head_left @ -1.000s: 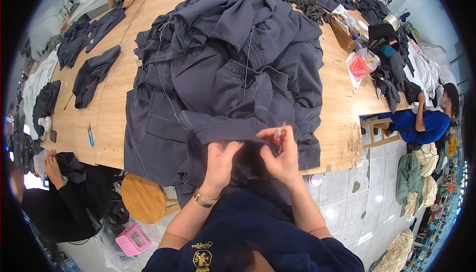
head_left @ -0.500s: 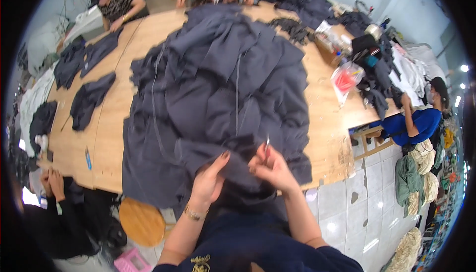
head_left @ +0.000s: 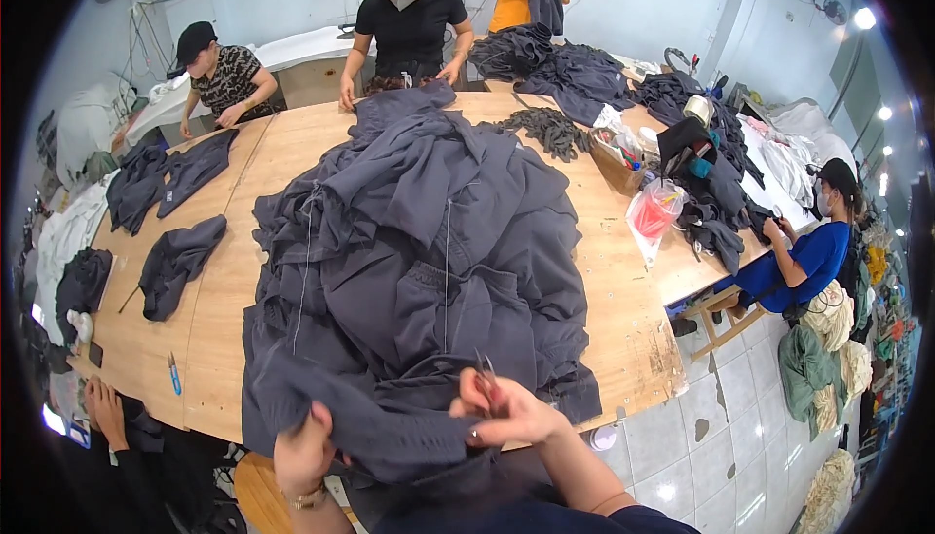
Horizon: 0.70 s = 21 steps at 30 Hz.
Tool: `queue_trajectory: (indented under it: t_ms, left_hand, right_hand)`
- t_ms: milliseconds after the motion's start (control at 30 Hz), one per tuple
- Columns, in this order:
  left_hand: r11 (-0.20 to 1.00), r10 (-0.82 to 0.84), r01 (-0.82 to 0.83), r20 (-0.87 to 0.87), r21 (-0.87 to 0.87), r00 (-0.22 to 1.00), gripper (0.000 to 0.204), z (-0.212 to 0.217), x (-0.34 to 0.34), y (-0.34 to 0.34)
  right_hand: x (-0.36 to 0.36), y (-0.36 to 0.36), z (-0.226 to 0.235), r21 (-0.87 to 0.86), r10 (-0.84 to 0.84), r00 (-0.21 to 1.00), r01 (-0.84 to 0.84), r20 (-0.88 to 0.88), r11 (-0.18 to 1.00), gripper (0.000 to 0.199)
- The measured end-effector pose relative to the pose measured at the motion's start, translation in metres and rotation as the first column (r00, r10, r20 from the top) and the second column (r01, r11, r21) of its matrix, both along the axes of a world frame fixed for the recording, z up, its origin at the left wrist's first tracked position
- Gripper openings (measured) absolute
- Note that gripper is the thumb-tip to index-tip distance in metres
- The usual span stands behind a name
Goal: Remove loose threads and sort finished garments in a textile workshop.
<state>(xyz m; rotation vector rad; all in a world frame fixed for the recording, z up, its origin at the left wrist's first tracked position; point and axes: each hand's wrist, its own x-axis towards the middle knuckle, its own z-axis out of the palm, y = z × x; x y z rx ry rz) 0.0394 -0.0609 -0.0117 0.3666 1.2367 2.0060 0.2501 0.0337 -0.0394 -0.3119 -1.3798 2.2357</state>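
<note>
Tabletop (head_left: 628,344) beneath dark garments (head_left: 375,276), tiled floor (head_left: 667,437), bluish walls (head_left: 623,8)

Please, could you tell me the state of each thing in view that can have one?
Dark garment: bunched, held in both hands
Left hand: closed on the garment
Right hand: gripping red-handled snips, touching the garment
Red-handled snips: held, blades pointing away from the person
Garment pile: heaped, rumpled
Blue-handled tool: lying unheld
Upper-right lamp: lit
</note>
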Motion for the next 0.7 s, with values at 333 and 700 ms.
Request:
queue_trajectory:
  t_ms: [333,700]
  left_hand:
    - [0.821,-0.493,0.556,0.655,0.132,0.572,0.025,-0.079,-0.019,0.034]
    - [0.839,-0.543,0.404,0.603,0.364,0.584,0.036,-0.057,-0.053,0.007]
  right_hand:
    - [-0.034,0.008,-0.069,0.731,-0.72,0.587,0.293,0.371,0.616,0.029]
    - [-0.027,0.01,-0.048,-0.059,-0.182,0.964,0.197,0.196,0.979,0.031]
